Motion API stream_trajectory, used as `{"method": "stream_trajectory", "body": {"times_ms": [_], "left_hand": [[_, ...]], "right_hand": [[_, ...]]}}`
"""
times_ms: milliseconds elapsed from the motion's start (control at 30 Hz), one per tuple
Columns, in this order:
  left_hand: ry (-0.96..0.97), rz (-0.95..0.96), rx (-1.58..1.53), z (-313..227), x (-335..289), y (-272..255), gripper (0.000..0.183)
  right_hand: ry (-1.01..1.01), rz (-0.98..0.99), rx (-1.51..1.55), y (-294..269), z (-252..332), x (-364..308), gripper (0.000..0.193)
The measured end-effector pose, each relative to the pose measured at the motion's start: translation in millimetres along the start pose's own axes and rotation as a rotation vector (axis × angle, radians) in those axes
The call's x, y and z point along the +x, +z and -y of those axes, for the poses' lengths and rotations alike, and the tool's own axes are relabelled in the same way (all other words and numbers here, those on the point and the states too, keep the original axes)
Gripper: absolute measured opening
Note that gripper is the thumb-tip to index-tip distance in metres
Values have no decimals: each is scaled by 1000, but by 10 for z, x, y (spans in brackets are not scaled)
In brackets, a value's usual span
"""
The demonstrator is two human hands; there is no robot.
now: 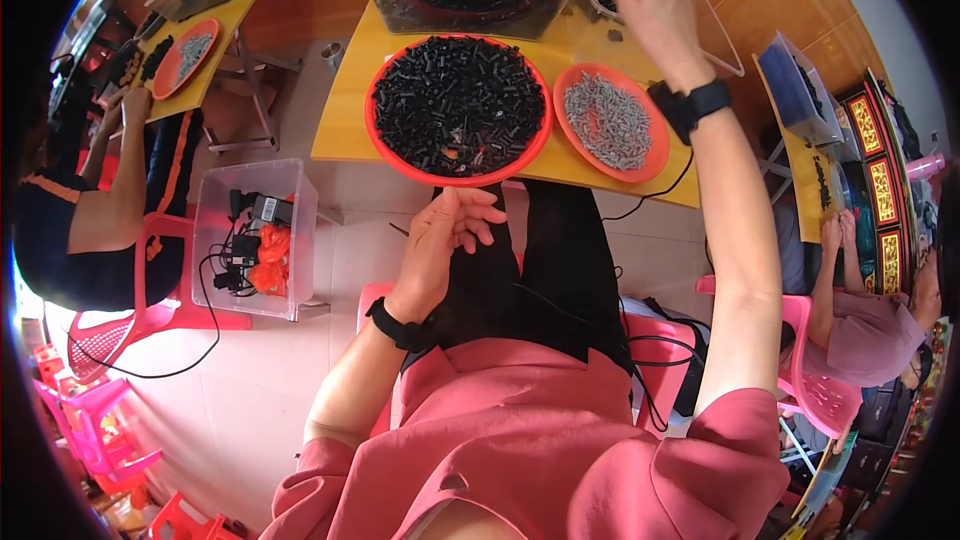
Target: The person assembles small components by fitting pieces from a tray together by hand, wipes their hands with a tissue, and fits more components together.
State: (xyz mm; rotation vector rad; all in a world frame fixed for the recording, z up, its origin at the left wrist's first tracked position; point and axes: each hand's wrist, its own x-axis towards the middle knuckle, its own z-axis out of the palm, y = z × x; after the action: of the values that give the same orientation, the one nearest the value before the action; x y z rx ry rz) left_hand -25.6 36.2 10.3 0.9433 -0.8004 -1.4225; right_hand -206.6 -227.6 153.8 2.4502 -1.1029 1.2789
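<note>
Now | right hand [650,2] reaching into bin [722,35], fingers loosely spread, grip unclear | left hand [440,240] half-curled, empty, below counter [345,110] | risk: forearm could sweep screw plate [612,123] (near edge) off.

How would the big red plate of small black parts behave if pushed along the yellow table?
The red plate is heaped with black parts, so probably heavy. Its shallow rim may spill loose pieces. It likely slides easily on the smooth yellow table.

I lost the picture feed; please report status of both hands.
Left hand open over lap, empty. Right hand raised over clear plastic bin, grip unclear. Nothing blocks.
</note>
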Motion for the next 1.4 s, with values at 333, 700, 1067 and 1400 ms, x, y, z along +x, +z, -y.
{"method": "stream_trajectory", "body": {"times_ms": [333,700,1067,1400], "left_hand": [[-22,-101,-14,94,46,-73,35],[26,-259,-40,73,47,-80,26],[162,-306,-28,63,54,-66,28],[143,-381,-432,88,134,-201,21]], "right_hand": [[178,806,192,583,985,-1082,20],[9,753,107,747,1011,-1224,13],[777,1184,1103,357,1190,-1188,17],[278,807,779,565,1035,-1201,16]]}}
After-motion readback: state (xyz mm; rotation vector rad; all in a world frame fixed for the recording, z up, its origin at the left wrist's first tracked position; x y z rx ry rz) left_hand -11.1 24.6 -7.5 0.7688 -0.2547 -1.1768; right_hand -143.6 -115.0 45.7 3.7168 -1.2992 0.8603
